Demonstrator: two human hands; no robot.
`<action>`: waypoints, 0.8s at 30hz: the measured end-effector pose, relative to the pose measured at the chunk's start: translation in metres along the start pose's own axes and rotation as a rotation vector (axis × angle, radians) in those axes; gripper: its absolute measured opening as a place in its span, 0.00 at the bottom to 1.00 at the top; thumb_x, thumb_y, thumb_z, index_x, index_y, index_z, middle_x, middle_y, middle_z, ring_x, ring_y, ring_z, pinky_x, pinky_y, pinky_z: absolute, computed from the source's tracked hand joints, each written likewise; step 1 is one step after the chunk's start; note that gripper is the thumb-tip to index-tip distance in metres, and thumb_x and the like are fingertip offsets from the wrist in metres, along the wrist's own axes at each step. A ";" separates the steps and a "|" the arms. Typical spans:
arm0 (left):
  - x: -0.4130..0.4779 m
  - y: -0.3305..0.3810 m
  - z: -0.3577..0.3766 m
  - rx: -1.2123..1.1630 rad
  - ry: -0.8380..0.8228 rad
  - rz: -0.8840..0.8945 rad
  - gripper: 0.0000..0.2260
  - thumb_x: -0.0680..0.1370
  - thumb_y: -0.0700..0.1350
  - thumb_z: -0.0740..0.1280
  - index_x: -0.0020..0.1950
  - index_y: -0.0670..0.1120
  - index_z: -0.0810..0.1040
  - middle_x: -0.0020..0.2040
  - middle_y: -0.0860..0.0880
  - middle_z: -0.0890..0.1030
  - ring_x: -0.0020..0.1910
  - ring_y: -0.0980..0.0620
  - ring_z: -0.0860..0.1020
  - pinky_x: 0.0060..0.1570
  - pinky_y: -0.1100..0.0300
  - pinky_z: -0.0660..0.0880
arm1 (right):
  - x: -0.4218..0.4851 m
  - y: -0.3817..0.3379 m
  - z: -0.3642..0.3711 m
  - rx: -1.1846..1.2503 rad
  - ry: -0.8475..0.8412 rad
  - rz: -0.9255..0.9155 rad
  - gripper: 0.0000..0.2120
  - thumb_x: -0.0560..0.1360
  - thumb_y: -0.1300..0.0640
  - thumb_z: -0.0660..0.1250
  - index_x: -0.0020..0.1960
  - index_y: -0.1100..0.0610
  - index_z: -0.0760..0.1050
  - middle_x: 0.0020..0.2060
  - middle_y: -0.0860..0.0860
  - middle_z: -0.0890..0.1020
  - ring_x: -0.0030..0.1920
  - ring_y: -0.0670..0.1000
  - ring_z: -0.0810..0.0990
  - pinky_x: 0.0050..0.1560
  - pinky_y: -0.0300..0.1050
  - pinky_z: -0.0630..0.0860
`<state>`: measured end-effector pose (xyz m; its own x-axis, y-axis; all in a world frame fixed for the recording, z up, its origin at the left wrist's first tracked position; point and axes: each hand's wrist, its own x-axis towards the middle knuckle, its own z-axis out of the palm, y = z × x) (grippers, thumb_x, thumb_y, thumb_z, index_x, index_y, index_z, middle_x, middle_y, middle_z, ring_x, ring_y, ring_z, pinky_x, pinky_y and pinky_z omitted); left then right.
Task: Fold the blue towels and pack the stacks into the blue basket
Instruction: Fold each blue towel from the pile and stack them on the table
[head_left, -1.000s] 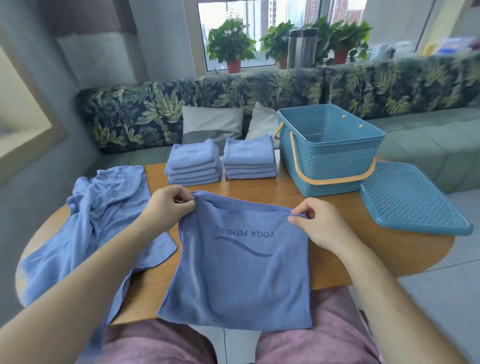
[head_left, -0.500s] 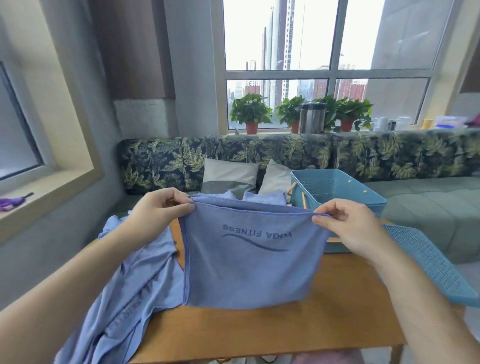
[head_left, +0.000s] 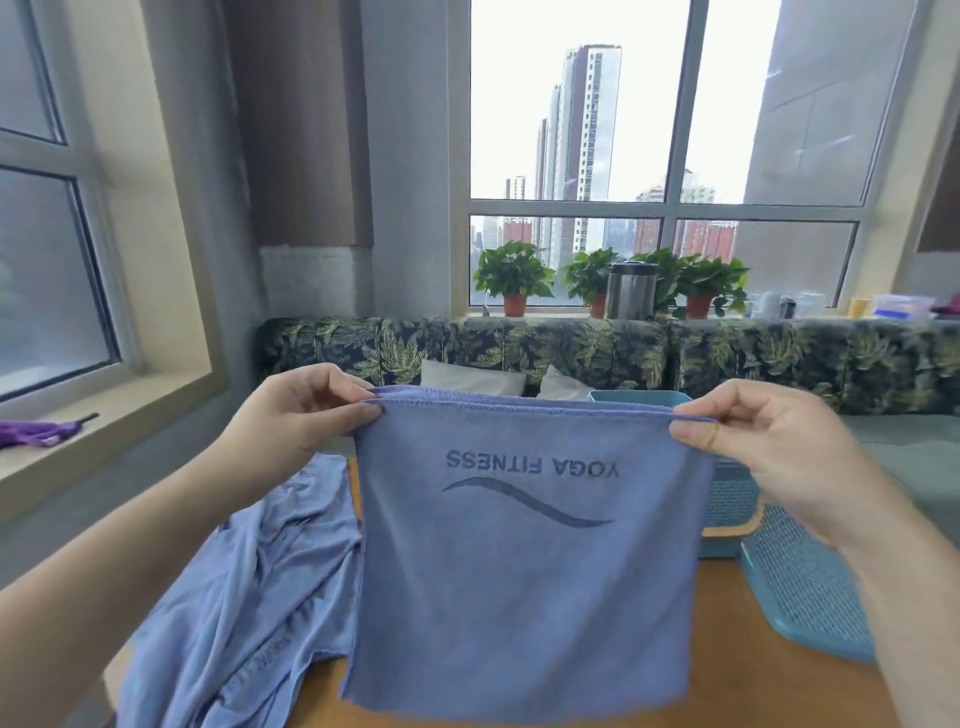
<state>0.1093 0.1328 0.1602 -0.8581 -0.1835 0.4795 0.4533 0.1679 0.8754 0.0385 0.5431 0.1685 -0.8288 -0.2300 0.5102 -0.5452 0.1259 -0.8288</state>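
Hands raised apart, left hand (head_left: 296, 415) and right hand (head_left: 774, 452) pinching top corners of towel (head_left: 519, 582).

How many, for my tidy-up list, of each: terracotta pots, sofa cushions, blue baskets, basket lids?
Terracotta pots: 3
Sofa cushions: 2
Blue basket: 1
Basket lid: 1
Total: 7

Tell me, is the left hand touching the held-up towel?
Touching. The head view shows the left hand pinching the towel at its top corner between thumb and fingers.
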 end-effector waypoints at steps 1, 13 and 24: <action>0.002 -0.002 0.001 0.004 0.001 -0.012 0.05 0.68 0.37 0.76 0.38 0.45 0.82 0.48 0.47 0.85 0.43 0.53 0.83 0.45 0.63 0.81 | 0.003 0.002 0.001 -0.011 0.003 0.023 0.07 0.62 0.56 0.78 0.40 0.53 0.85 0.38 0.50 0.87 0.39 0.42 0.84 0.43 0.32 0.78; 0.075 -0.062 0.002 0.584 0.120 -0.049 0.14 0.73 0.37 0.76 0.44 0.57 0.80 0.41 0.54 0.83 0.42 0.53 0.81 0.47 0.59 0.76 | 0.080 0.060 0.044 -0.307 -0.016 0.144 0.06 0.74 0.57 0.77 0.49 0.57 0.85 0.46 0.58 0.85 0.42 0.48 0.79 0.39 0.34 0.72; 0.059 -0.122 0.018 0.627 0.139 -0.110 0.11 0.78 0.38 0.68 0.43 0.55 0.79 0.36 0.60 0.81 0.36 0.60 0.76 0.41 0.59 0.71 | 0.064 0.123 0.054 -0.399 -0.077 0.273 0.04 0.74 0.60 0.76 0.46 0.52 0.84 0.40 0.51 0.86 0.37 0.46 0.81 0.44 0.44 0.77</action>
<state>-0.0004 0.1189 0.0806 -0.8334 -0.3485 0.4290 0.1013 0.6668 0.7383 -0.0750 0.4916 0.0874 -0.9447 -0.2062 0.2551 -0.3275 0.5483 -0.7695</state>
